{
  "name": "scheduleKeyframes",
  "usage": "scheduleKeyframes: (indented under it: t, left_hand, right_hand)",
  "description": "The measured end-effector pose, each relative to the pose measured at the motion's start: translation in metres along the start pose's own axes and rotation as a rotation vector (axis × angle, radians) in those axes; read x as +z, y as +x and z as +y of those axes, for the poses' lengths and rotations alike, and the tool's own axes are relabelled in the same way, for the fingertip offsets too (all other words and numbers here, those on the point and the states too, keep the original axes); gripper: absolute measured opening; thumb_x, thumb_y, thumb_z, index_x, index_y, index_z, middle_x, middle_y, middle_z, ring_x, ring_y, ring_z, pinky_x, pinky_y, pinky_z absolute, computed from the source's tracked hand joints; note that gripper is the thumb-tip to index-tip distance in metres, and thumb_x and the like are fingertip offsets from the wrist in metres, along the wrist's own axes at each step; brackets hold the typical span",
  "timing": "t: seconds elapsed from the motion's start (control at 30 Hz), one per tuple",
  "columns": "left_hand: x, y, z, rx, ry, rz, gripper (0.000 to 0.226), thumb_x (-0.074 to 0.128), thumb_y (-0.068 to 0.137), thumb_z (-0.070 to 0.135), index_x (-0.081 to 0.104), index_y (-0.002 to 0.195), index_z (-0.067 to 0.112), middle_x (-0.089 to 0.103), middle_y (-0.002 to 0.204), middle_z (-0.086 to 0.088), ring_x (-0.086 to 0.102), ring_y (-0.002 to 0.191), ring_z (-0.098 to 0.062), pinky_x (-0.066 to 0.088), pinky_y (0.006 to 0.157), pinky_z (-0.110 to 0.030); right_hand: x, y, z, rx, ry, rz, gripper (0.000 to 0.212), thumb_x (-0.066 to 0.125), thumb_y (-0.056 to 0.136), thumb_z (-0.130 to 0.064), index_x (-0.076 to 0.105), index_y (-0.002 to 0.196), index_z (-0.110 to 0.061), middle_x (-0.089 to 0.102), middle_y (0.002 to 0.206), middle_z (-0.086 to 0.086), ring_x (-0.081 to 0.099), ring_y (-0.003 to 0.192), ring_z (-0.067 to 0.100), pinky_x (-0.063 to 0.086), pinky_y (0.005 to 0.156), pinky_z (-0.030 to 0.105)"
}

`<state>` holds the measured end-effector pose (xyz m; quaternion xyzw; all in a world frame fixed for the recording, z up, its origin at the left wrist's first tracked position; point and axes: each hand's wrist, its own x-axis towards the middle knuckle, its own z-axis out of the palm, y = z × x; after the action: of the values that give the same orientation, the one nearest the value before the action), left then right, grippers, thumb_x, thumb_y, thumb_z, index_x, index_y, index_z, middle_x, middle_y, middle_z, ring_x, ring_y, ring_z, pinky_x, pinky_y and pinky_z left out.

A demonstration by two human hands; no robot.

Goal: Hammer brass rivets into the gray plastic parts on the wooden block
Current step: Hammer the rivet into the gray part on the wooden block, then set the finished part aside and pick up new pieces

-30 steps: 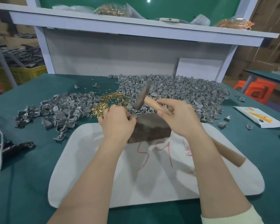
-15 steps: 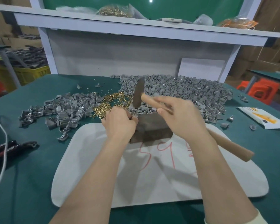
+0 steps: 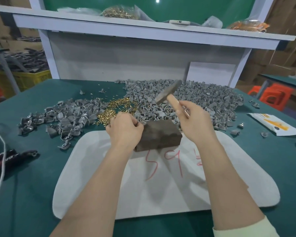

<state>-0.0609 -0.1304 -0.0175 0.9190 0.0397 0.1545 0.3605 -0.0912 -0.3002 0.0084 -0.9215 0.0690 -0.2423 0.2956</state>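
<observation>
Wood, dark brown: wooden block [image 3: 161, 134], 1 pc, on far edge of white mat [image 3: 161, 194], mid-view. Clock dirs read from block, 12 = away from wearer.

Mat: rounded corners, red scrawl at 6 o'clock. Lies on green table [image 3: 32, 194].

L hand [image 3: 125, 130]: at 9 o'clock, against block's left end. Fingers curled, pinching a small gray part [image 3: 141, 123] at block's top left corner. Rivet in it: too small to tell.

R hand [image 3: 195, 122]: at 3 o'clock, fingers wrapped round wooden handle of hammer [image 3: 168, 95]. Hammer is in the air, metal head tilted, approx 12 o'clock over block's far edge, clear of block.

Brass rivets [image 3: 116, 108]: loose heap on table, 10–11 o'clock, just beyond L hand.

Big gray heap [image 3: 212, 101]: plastic parts, 12 to 2 o'clock, reaching block's back edge.

Smaller gray heap [image 3: 67, 117]: same sort of parts, 9–10 o'clock, beside rivets.

Strays: few gray pcs at 3 o'clock, near white/yellow packet [image 3: 273, 124].

Pliers [image 3: 12, 155], red/black grips, + white cord [image 3: 0, 168]: 8–9 o'clock, at table's left edge.

Shelf [image 3: 143, 29]: white, 12 o'clock, behind table. Holds clear bags, incl. bag of brass pcs [image 3: 120, 12].

Bkgd: yellow crate [image 3: 29, 77] at 10 o'clock, orange stool [image 3: 273, 98] at 2 o'clock.
</observation>
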Motion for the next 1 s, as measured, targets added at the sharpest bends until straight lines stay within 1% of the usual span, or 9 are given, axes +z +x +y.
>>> scheduleKeyframes:
  t: [0.17, 0.3, 0.37, 0.5, 0.6, 0.7, 0.8, 0.9, 1.0]
  left_hand:
    - [0.000, 0.003, 0.002, -0.018, -0.058, -0.077, 0.009, 0.062, 0.090, 0.027, 0.063, 0.081, 0.028, 0.065, 0.115, 0.005, 0.048, 0.117, -0.025, 0.027, 0.090, -0.038]
    - [-0.001, 0.000, 0.004, -0.007, -0.059, -0.119, 0.005, 0.061, 0.091, 0.029, 0.066, 0.088, 0.030, 0.066, 0.113, 0.005, 0.048, 0.118, -0.024, 0.032, 0.096, -0.038]
    - [-0.001, -0.002, 0.005, -0.008, -0.066, -0.122, 0.005, 0.061, 0.092, 0.029, 0.065, 0.089, 0.030, 0.065, 0.113, 0.005, 0.048, 0.118, -0.024, 0.032, 0.097, -0.038]
    - [0.000, -0.003, 0.009, 0.008, -0.075, -0.108, 0.004, 0.061, 0.091, 0.029, 0.063, 0.088, 0.031, 0.066, 0.110, 0.006, 0.050, 0.116, -0.024, 0.030, 0.094, -0.037]
    - [0.002, -0.004, 0.012, 0.057, -0.077, -0.085, 0.006, 0.060, 0.092, 0.029, 0.062, 0.087, 0.032, 0.064, 0.110, 0.005, 0.050, 0.115, -0.025, 0.030, 0.094, -0.039]
    - [0.006, -0.004, 0.012, 0.089, -0.095, -0.053, 0.011, 0.056, 0.093, 0.026, 0.066, 0.098, 0.028, 0.061, 0.119, 0.003, 0.050, 0.116, -0.025, 0.033, 0.099, -0.040]
    - [0.004, -0.003, 0.011, 0.078, -0.237, 0.084, 0.019, 0.055, 0.093, 0.024, 0.063, 0.110, 0.023, 0.052, 0.130, 0.001, 0.045, 0.122, -0.021, 0.034, 0.105, -0.041]
    - [-0.004, -0.001, 0.010, -0.030, -0.549, 0.272, 0.019, 0.053, 0.093, 0.017, 0.058, 0.112, 0.019, 0.043, 0.134, -0.002, 0.042, 0.126, -0.020, 0.031, 0.108, -0.037]
    - [-0.014, 0.003, 0.006, -0.193, -0.860, 0.386, 0.018, 0.048, 0.092, 0.011, 0.051, 0.104, 0.024, 0.043, 0.129, -0.003, 0.047, 0.119, -0.019, 0.039, 0.104, -0.041]
  right_hand:
    - [0.012, 0.013, 0.033, 0.341, 0.079, -0.141, 0.025, 0.053, 0.093, -0.034, 0.062, 0.110, -0.018, 0.062, 0.080, 0.006, 0.059, 0.073, 0.029, 0.052, 0.071, 0.040]
    - [0.019, 0.012, 0.041, 0.384, 0.057, -0.165, 0.048, 0.052, 0.089, -0.054, 0.059, 0.072, -0.009, 0.051, 0.056, 0.005, 0.046, 0.058, 0.027, 0.035, 0.055, 0.030]
    - [0.019, 0.009, 0.039, 0.358, -0.090, -0.177, 0.048, 0.049, 0.092, -0.052, 0.066, 0.077, -0.010, 0.058, 0.066, 0.007, 0.056, 0.070, 0.028, 0.037, 0.057, 0.029]
    - [0.012, 0.006, 0.020, 0.181, -0.189, 0.019, 0.035, 0.052, 0.092, -0.045, 0.064, 0.116, -0.022, 0.058, 0.120, 0.010, 0.051, 0.113, 0.029, 0.042, 0.092, 0.035]
    - [0.012, 0.006, -0.013, -0.058, 0.028, -0.116, 0.032, 0.056, 0.091, -0.040, 0.061, 0.120, -0.029, 0.064, 0.108, 0.001, 0.058, 0.100, 0.018, 0.044, 0.090, 0.031]
    - [0.024, 0.008, -0.037, -0.088, 0.078, -0.376, 0.015, 0.058, 0.091, -0.030, 0.068, 0.102, -0.027, 0.069, 0.094, -0.003, 0.063, 0.091, 0.017, 0.048, 0.085, 0.030]
    - [0.033, 0.026, -0.044, -0.022, 0.173, -0.211, 0.011, 0.058, 0.092, -0.022, 0.069, 0.095, -0.021, 0.068, 0.095, -0.002, 0.062, 0.082, 0.014, 0.050, 0.083, 0.030]
    - [0.039, 0.055, -0.045, 0.113, 0.257, -0.014, 0.033, 0.055, 0.094, -0.021, 0.055, 0.127, -0.020, 0.061, 0.124, 0.004, 0.059, 0.083, 0.010, 0.049, 0.076, 0.022]
    - [0.054, 0.066, -0.053, 0.145, -0.019, -0.160, 0.064, 0.053, 0.094, -0.024, 0.020, 0.149, -0.031, 0.034, 0.148, 0.017, 0.046, 0.124, 0.033, 0.039, 0.104, 0.044]
